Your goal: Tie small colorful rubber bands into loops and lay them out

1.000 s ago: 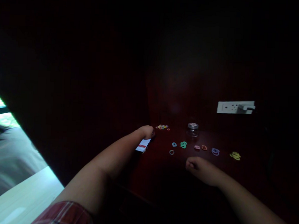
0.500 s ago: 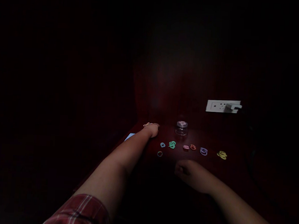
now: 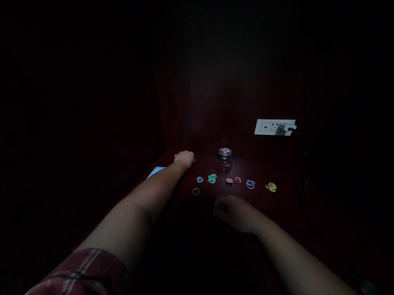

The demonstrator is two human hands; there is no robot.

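My left hand [image 3: 185, 158] reaches to the far left of the dark table, over a small pale pile [image 3: 175, 155] that it mostly covers. Its fingers are hidden behind the back of the hand. Nearer to me, my right hand [image 3: 235, 212] is curled into a loose fist with nothing visible in it. Beyond it lie small hair ties in groups by colour: blue [image 3: 199, 179], green [image 3: 212, 179], pink [image 3: 228, 181], orange [image 3: 237, 180], purple [image 3: 250, 184] and yellow [image 3: 271, 186]. A single dark multicoloured tie [image 3: 196, 191] lies in front of the blue ones.
A clear round jar [image 3: 224, 158] with a lid stands behind the hair ties. A light blue flat object [image 3: 156, 172] lies at the left edge, partly behind my left forearm. On the back wall is a white socket panel [image 3: 266, 127] with a plug [image 3: 287, 127]; a dark cable hangs at right.
The view has shifted, so everything sits further left and higher. My left hand now covers more of the pale pile. My right hand stays curled in about the same place over the table.
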